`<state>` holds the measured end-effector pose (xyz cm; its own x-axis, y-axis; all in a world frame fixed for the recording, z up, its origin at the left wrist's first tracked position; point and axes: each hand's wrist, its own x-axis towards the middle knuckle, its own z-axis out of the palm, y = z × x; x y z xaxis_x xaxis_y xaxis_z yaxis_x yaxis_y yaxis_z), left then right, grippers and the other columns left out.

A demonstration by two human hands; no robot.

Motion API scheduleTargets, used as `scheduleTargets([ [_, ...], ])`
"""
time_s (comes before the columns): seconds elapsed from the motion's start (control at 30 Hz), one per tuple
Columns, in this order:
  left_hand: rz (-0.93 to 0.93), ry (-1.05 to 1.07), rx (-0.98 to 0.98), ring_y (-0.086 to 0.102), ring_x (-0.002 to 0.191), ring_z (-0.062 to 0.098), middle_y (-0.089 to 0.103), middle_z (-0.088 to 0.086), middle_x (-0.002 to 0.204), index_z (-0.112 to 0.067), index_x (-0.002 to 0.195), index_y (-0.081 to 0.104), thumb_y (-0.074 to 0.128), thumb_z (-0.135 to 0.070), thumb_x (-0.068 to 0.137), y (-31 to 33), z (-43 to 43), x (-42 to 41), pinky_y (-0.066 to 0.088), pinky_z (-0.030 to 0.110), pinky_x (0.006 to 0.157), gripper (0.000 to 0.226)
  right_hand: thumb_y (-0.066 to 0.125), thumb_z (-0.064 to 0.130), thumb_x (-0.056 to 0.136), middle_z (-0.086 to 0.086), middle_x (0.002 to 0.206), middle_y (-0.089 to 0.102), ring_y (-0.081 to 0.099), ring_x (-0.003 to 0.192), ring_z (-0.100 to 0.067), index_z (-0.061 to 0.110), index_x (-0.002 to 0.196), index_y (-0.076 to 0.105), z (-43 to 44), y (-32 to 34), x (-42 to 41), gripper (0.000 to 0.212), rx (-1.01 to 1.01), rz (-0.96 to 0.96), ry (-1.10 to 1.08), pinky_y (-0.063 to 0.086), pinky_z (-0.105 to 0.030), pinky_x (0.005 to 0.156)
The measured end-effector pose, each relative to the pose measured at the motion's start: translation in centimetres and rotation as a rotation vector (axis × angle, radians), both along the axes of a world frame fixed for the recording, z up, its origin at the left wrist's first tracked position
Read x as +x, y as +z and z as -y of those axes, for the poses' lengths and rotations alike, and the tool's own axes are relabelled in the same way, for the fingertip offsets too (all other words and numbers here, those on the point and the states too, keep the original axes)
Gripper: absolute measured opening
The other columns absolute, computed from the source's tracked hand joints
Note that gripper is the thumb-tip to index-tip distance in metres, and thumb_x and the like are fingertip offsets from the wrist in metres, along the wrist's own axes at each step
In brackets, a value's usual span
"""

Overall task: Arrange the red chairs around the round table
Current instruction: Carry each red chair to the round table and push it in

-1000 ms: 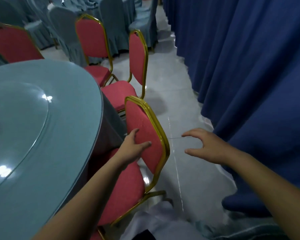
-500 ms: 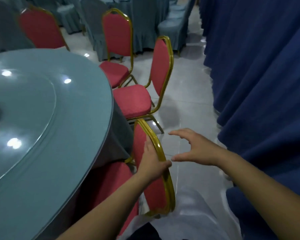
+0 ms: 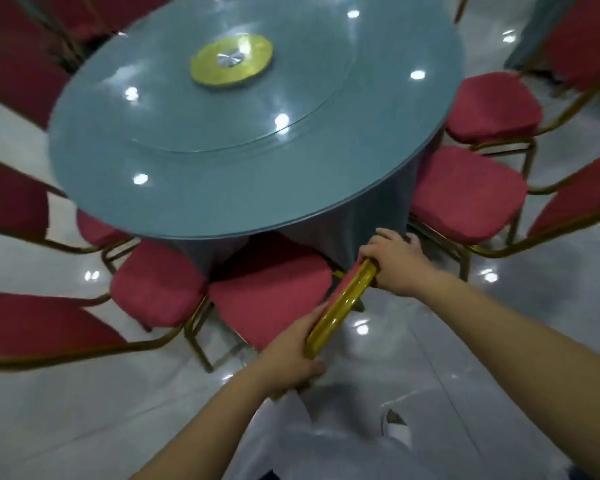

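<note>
The left hand (image 3: 291, 355) and right hand (image 3: 399, 261) each clamp the gold back rail (image 3: 343, 303) of the red chair (image 3: 271, 285), whose seat sits part-way under the round bench (image 3: 222, 140) between two neighbouring chairs (image 3: 158, 282); best push evenly with both, square to the rim; mind the cloth skirt (image 3: 371, 220).

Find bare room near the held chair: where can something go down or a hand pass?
Free: table outer ring between turntable and rim; floor right of the held chair. Crowded: near table edge, where held chair, left chair and right chair seats pack close.
</note>
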<state>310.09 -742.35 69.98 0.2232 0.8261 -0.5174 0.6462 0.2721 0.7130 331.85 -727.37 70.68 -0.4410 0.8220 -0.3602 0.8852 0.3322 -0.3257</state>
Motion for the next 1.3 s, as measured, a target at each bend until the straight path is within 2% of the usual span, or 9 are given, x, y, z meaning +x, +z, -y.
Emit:
scheduleTargets([
  [0.1,-0.241,0.213,0.020,0.062,0.084,0.004,0.066,-0.012,0.102,-0.037,0.132,0.056,0.063,-0.009,0.084,-0.7,4.4,0.8,0.045,0.011,0.065,0.057,0.063,0.026,0.085,0.010,0.118,0.055,0.024,0.142,-0.022,0.041,0.096,0.064,1.2,-0.2,0.6,0.018,0.073,-0.089,-0.039,0.014,-0.061,0.113],
  [0.17,-0.257,0.272,-0.006,0.064,0.089,0.011,0.067,-0.012,0.096,-0.034,0.129,0.061,0.059,-0.007,0.087,-0.5,6.0,0.8,0.042,0.013,0.065,0.050,0.066,0.029,0.084,0.011,0.114,0.056,0.030,0.135,-0.026,0.040,0.094,0.064,2.8,-0.1,1.3,0.015,0.081,-0.094,-0.028,0.019,-0.055,0.110],
  [0.37,-0.281,0.182,-0.072,0.058,0.075,0.004,0.059,-0.019,0.080,-0.050,0.127,0.059,0.053,0.005,0.075,-0.2,9.8,-0.3,0.043,0.016,0.061,0.076,0.074,0.046,0.079,0.012,0.090,0.052,0.048,0.101,-0.019,0.038,0.091,0.070,9.3,-2.1,5.2,0.015,0.083,-0.191,0.040,0.025,-0.041,0.100],
  [0.53,-0.337,0.104,-0.037,0.062,0.096,0.018,0.068,-0.004,0.105,-0.048,0.132,0.057,0.053,0.002,0.077,-0.4,10.1,-1.0,0.053,0.031,0.082,0.075,0.073,0.043,0.082,0.020,0.092,0.055,0.039,0.095,-0.011,0.051,0.096,0.067,13.7,-2.8,6.7,0.017,0.020,-0.171,-0.026,0.028,-0.039,0.093],
  [0.63,-0.341,0.057,-0.041,0.058,0.090,0.013,0.063,-0.010,0.097,-0.049,0.133,0.056,0.054,0.001,0.076,-0.5,10.4,-1.2,0.047,0.024,0.074,0.076,0.074,0.030,0.082,0.024,0.084,0.053,0.040,0.095,-0.013,0.056,0.085,0.062,14.4,-2.4,6.7,0.029,-0.038,-0.202,-0.051,0.021,-0.035,0.085],
  [0.73,-0.336,-0.023,0.020,0.057,0.086,0.011,0.059,-0.015,0.092,-0.053,0.135,0.051,0.056,-0.006,0.076,-0.8,10.9,-1.2,0.039,0.020,0.066,0.075,0.075,0.026,0.081,0.022,0.083,0.053,0.043,0.100,-0.016,0.056,0.085,0.062,15.0,-1.8,6.7,0.034,-0.052,-0.166,-0.083,0.027,-0.039,0.093],
  [0.97,-0.259,-0.185,0.084,0.063,0.103,0.021,0.068,-0.005,0.116,-0.045,0.138,0.048,0.054,-0.011,0.079,-1.0,12.3,-2.8,0.044,0.022,0.074,0.068,0.067,0.032,0.089,0.019,0.119,0.059,0.038,0.125,-0.017,0.060,0.106,0.058,16.8,-1.1,5.1,0.034,-0.049,-0.019,-0.153,0.028,-0.042,0.107],
  [1.13,-0.293,-0.129,0.114,0.060,0.111,0.022,0.064,-0.004,0.127,-0.048,0.144,0.042,0.054,-0.013,0.083,-1.1,11.5,-2.0,0.038,0.021,0.075,0.071,0.073,0.027,0.086,0.018,0.130,0.052,0.031,0.133,-0.020,0.066,0.094,0.052,15.2,-0.6,5.2,0.045,-0.101,-0.065,-0.161,0.025,-0.048,0.112],
  [1.3,-0.315,0.100,0.061,0.064,0.101,0.023,0.069,-0.005,0.109,-0.052,0.127,0.057,0.055,-0.015,0.081,-0.2,8.2,-2.4,0.052,0.034,0.083,0.059,0.071,0.020,0.086,0.022,0.115,0.051,0.040,0.125,-0.021,0.053,0.086,0.061,10.9,-0.1,3.1,0.035,-0.073,-0.173,-0.152,0.031,-0.050,0.108],
])
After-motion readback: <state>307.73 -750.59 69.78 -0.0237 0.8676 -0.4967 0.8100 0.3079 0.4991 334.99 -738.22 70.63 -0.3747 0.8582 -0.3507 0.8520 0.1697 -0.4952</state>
